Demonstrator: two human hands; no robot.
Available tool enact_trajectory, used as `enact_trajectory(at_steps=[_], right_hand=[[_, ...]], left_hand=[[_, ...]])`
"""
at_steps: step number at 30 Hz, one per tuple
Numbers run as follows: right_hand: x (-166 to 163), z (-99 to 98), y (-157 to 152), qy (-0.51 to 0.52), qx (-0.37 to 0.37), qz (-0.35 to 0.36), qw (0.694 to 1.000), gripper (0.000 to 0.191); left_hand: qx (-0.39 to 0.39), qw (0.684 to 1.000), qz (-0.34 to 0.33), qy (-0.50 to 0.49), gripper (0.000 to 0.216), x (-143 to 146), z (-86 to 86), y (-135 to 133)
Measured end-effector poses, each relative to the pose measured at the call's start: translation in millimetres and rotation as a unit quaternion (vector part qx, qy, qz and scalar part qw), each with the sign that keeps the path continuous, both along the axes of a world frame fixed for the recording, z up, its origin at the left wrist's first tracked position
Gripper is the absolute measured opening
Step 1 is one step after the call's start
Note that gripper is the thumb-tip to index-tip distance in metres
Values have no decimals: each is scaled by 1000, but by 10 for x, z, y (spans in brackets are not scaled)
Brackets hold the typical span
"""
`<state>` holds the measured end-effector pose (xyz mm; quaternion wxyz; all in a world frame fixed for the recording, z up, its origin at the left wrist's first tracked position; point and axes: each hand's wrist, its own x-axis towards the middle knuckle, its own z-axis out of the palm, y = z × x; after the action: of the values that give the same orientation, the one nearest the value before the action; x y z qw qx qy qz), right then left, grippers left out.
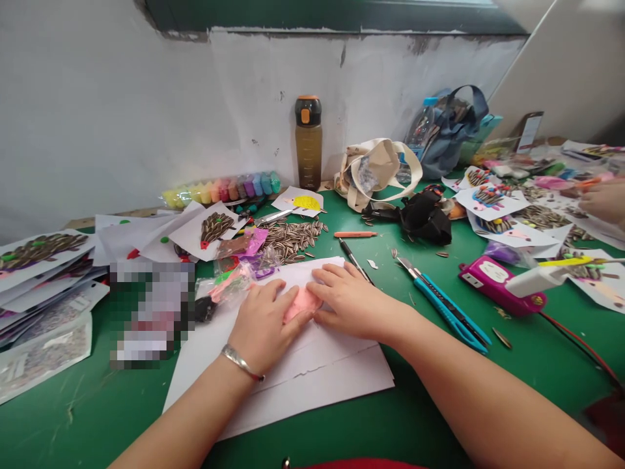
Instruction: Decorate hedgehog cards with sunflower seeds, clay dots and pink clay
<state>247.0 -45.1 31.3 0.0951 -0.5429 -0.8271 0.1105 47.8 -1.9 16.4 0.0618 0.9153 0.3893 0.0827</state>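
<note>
A flat piece of pink clay (301,302) lies on white paper sheets (312,378) in the middle of the green table (439,391). My left hand (261,326), with a silver bracelet at the wrist, lies palm down with its fingers pressing the clay's left side. My right hand (349,299) lies flat as well, with its fingertips on the clay's right edge. Both hands have fingers stretched out and hold nothing. Just behind the paper is a heap of striped sunflower seeds (293,238).
Blue utility knives (446,306), a black pen (354,257) and an orange pencil (355,234) lie to the right. A brown bottle (308,143), a row of clay tubs (222,189), bags (378,169) and seed pictures (215,228) crowd the back. Another person's hand (605,198) is at far right.
</note>
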Motion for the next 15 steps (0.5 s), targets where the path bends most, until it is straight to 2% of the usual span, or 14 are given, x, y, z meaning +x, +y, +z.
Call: enact_trajectory(at_steps=[4,8,15], right_hand=[[19,10,5,14,-11,-3,1000,37],[13,15,18,31,-29,-13,999,51],[6,28,25,14,-28,-5,1000,41]], left_hand=[[-9,999,18,-26,50,-48,-77,-36],[-17,999,15,-25,48,-52,-82,-22],[-27,999,6,-24,45,-67,-58,2]])
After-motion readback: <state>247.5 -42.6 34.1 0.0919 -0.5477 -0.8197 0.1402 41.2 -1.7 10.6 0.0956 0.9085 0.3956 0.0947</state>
